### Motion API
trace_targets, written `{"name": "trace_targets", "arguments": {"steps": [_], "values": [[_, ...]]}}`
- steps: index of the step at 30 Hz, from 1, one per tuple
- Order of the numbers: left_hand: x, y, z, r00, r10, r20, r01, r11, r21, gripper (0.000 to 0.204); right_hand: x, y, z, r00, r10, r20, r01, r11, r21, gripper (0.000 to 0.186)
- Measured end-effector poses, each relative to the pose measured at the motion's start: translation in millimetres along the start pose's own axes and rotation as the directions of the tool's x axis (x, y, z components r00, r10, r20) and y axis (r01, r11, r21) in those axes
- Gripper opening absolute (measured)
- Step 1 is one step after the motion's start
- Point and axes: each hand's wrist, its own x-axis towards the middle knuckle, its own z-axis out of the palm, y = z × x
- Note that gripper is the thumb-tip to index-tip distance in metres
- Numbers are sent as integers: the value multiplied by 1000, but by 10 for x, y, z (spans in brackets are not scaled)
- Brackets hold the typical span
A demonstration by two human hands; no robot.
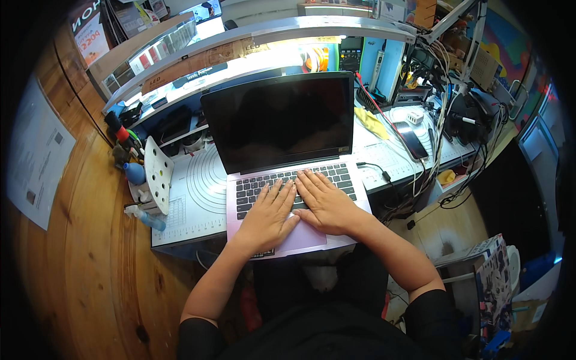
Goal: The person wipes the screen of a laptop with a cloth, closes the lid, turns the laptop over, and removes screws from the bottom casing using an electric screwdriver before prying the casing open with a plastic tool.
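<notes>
An opened laptop (336, 242) in pinkish silver sits at the front edge of the workbench, its dark screen (279, 120) tilted back. My left hand (268, 216) lies flat over the middle of the keyboard and the upper part of the touchpad, fingers stretched forward. Beside it, my right hand (327, 204) also rests flat on the keys, a little farther to the right, its thumb close to my left thumb. Neither hand holds anything. The keys under both palms are hidden. A cable (377, 168) is plugged in at the laptop's right side.
Right of the laptop lie a phone (411, 141), a yellow cloth (372, 123) and a white charger block (414, 117). Left stand a white perforated holder (158, 174) and a spray bottle (147, 218). Behind are a multimeter (350, 53) and a lit shelf. Cables (447, 90) hang at the right.
</notes>
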Motion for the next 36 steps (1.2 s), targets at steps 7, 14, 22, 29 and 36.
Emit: {"name": "trace_targets", "arguments": {"steps": [7,14,22,29,36], "values": [[-288,-383,-118,969,-246,8,246,969,8,63,-214,129,-137,993,113,45,-115,993,37,73],[-437,-762,-12,877,-361,-318,307,929,-207,57,-296,568,-342,932,223,-285,-166,963,210,50],[-474,-872,145,762,-540,-357,468,841,-273,48,-538,989,-106,892,190,-410,-207,978,3,29],[-489,-819,100,754,-539,-376,465,842,-275,48,-518,901,-222,923,188,-336,-199,980,0,43],[-523,-838,122,752,-532,-390,476,847,-237,48,-298,788,-461,971,3,-240,-68,961,-266,34]]}}
